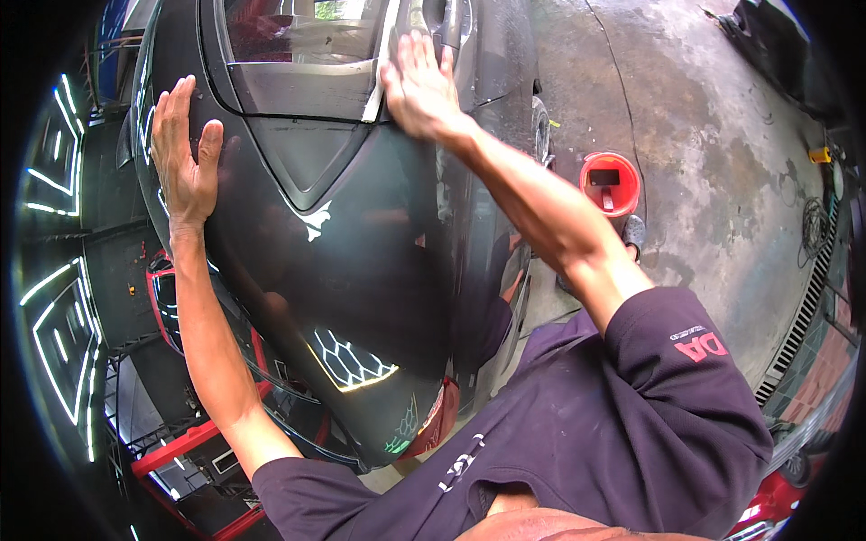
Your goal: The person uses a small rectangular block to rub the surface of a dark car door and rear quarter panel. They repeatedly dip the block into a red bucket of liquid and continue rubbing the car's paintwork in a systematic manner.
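Observation:
A dark grey car (361, 243) with a glossy body fills the middle, its side window (298, 36) at the far end. My right hand (422, 90) lies with outstretched fingers on the panel beside the window's rear corner, slightly blurred. It is next to a pale strip (382, 63) along the window edge and just short of the door handle (452, 22). Over on the left, my left hand (187, 158) has its fingers extended and thumb apart, with nothing in it, by the car's roof edge. Whether it touches the car I cannot tell.
On the wet-stained concrete floor (686, 117) at right stands a red bucket (611, 185) with a dark block inside. A shoe (634, 233) is beside it. Further right are a coiled cable (812, 230) and a drain grate (787, 347). A red frame (194, 442) stands at lower left.

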The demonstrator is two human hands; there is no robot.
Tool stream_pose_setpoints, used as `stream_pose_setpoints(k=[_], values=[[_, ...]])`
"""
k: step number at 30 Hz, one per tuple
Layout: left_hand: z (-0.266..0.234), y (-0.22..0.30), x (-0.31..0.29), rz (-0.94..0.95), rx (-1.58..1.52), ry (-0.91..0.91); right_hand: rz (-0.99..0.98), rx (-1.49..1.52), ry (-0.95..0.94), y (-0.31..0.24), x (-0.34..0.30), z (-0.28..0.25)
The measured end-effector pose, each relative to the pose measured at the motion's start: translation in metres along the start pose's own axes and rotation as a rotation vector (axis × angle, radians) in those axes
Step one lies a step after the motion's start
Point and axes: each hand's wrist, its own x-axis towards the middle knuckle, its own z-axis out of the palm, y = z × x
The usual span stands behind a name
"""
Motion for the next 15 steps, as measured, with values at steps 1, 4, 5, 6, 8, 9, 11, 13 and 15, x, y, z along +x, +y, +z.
stream_pose_setpoints(k=[1, 4, 5, 6, 8, 9, 11, 13, 15], values=[[0.001, -0.001, 0.001, -0.001, 0.000, 0.006, -0.032, -0.041, -0.018, -0.001, -0.027, 0.005], [0.000, 0.002, -0.003, 0.003, 0.011, 0.004, -0.029, -0.034, -0.113, -0.010, -0.080, 0.002], [-0.001, 0.001, -0.001, 0.005, 0.005, 0.011, -0.027, -0.057, -0.095, -0.005, -0.061, 0.001], [-0.001, 0.002, 0.004, 0.012, -0.008, 0.014, -0.016, -0.082, -0.075, 0.001, -0.029, -0.002], [0.003, 0.002, 0.003, -0.002, -0.029, 0.023, 0.015, -0.106, -0.099, 0.004, 0.005, -0.011], [0.004, 0.002, 0.002, 0.000, -0.032, 0.022, -0.001, -0.100, -0.073, 0.005, 0.001, -0.010], [0.002, 0.000, 0.000, -0.001, -0.028, 0.025, -0.057, -0.163, -0.054, 0.001, -0.039, -0.001], [-0.001, -0.002, -0.005, -0.003, -0.010, 0.023, -0.088, -0.133, -0.137, -0.006, -0.090, -0.004], [0.004, -0.003, -0.001, 0.016, -0.018, 0.040, -0.174, -0.190, -0.022, 0.010, -0.065, -0.006]])
